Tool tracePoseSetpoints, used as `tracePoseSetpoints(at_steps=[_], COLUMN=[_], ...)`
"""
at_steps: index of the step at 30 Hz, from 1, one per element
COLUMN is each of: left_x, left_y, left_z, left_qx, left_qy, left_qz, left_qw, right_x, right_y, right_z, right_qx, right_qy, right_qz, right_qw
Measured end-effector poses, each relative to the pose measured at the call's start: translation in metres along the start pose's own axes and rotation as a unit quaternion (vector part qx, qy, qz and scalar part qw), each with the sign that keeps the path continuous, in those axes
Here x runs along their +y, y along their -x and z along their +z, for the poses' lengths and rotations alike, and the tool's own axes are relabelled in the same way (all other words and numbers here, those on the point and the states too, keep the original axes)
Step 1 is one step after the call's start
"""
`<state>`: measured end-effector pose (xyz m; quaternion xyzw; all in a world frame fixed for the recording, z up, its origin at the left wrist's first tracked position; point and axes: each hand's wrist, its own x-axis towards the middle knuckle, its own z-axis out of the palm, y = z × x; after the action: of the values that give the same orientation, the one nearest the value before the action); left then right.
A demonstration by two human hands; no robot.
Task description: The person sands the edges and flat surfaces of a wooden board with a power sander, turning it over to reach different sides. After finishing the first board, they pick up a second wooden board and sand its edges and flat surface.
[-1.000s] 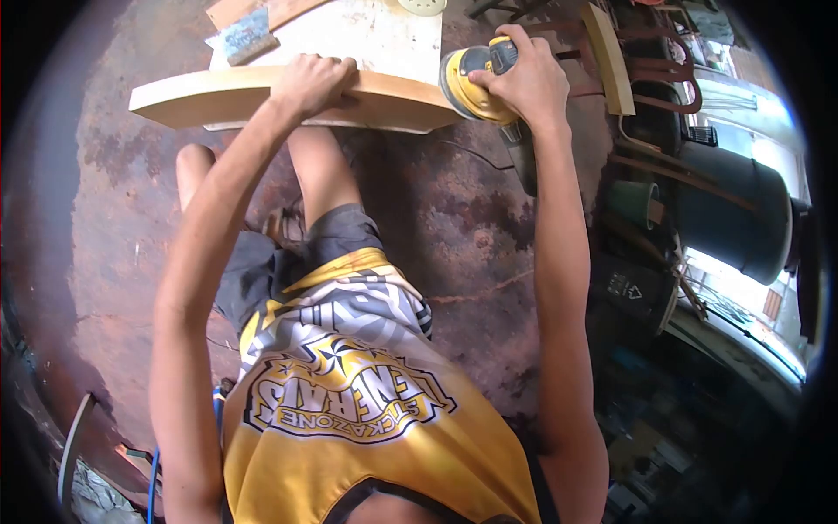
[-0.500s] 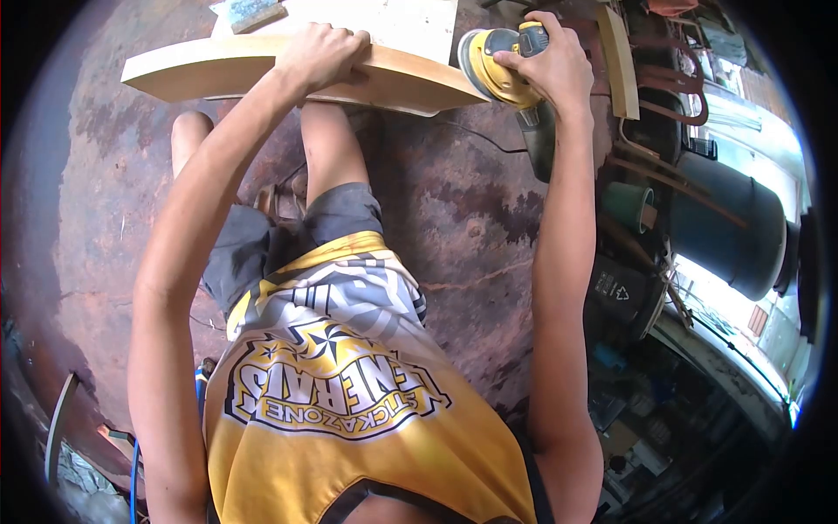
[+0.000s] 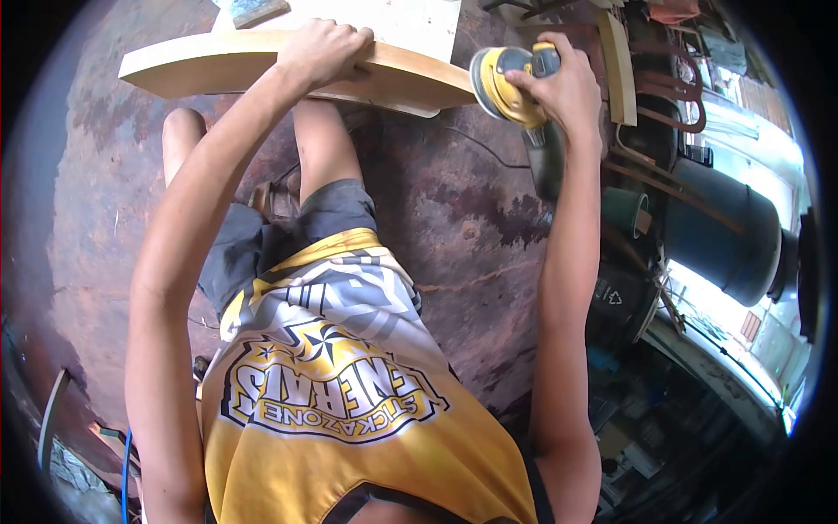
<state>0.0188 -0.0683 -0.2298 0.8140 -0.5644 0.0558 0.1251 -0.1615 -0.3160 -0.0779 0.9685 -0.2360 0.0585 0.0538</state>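
One jersey [image 3: 323,393] nearest, then two knees [image 3: 185,131], both on the near side of the curved board [image 3: 410,77]. Two hands, each wrapped round something: left hand [image 3: 321,51] clasping the board's upper edge near mid-length; right hand [image 3: 567,96] curled about one yellow sander [image 3: 515,92] at the board's right end, disc turned toward it, contact hard to tell. Step in hand looks like sanding that end; next move would call for a steady left grip and the disc flat to the wood. One cord [image 3: 489,155], low, right of the board. Behind the board, one white panel [image 3: 419,22]. Farther off, right of the board: one pale wooden strip [image 3: 615,70], one green bucket [image 3: 624,212], one big drum [image 3: 724,227].
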Motion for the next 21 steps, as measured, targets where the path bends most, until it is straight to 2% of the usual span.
tracePoseSetpoints(at_steps=[6,12,16,18,21], left_x=[-0.006,-0.004,-0.006,-0.005,-0.001], left_y=[-0.006,-0.003,-0.003,-0.003,-0.001], left_z=[-0.001,-0.002,0.000,0.000,-0.003], left_qx=[-0.033,-0.015,-0.009,-0.055,-0.039], left_qy=[0.033,0.022,0.036,0.037,0.016], left_qz=[0.024,0.025,0.041,0.000,-0.014], left_qw=[0.999,0.999,0.998,0.998,0.999], right_x=[0.003,0.009,-0.006,-0.015,-0.048], right_y=[0.028,0.031,0.021,0.009,0.005], right_z=[-0.014,-0.014,-0.006,0.000,-0.004], right_qx=[-0.046,-0.061,-0.007,0.027,0.054], right_qy=[0.007,-0.001,-0.003,0.000,0.023], right_qz=[-0.015,0.003,-0.016,-0.043,-0.069], right_qw=[0.999,0.998,1.000,0.999,0.996])
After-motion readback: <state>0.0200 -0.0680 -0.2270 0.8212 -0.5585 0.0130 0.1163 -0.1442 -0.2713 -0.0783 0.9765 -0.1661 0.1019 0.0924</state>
